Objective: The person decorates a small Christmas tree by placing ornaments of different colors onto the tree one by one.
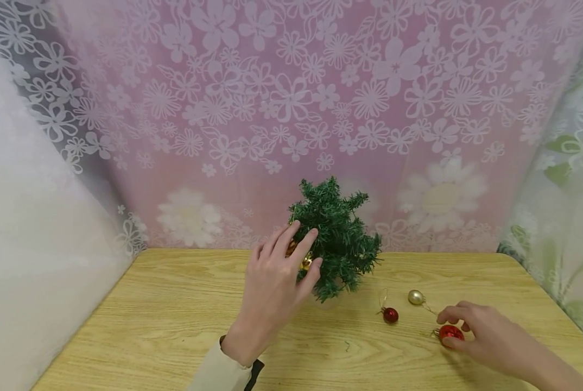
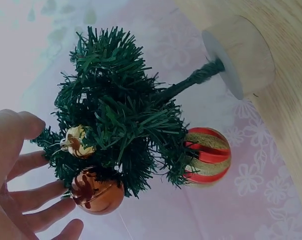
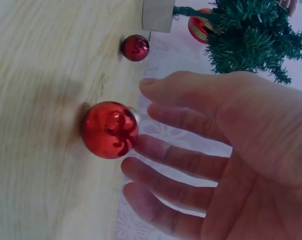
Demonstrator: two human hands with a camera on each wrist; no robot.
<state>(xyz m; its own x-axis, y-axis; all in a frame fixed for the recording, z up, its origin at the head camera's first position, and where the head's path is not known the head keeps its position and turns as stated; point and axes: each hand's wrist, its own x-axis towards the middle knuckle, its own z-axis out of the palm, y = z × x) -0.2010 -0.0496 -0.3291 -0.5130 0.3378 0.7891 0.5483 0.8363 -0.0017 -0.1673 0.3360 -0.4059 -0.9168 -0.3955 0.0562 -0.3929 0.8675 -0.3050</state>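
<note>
A small artificial Christmas tree (image 1: 328, 233) stands at the back middle of the table. My left hand (image 1: 277, 277), fingers spread, is at its left side by a gold bauble (image 2: 81, 142) and a copper bauble (image 2: 98, 191) hanging there. Whether its fingertips touch the branches, I cannot tell. Low at the right, my right hand (image 3: 190, 150) is over a shiny red bauble (image 3: 110, 130) on the table. Its thumb is apart from the bauble, and the fingers are loosely bent at its far side, not gripping. A red-and-gold striped bauble (image 2: 207, 157) hangs on the tree.
A dark red bauble (image 1: 390, 315) and a pale gold bauble (image 1: 416, 297) with string loops lie on the wooden table (image 1: 164, 320), between the tree and my right hand. The tree's round base (image 2: 243, 56) stands near the table's back edge, before a flowered curtain (image 1: 291, 108).
</note>
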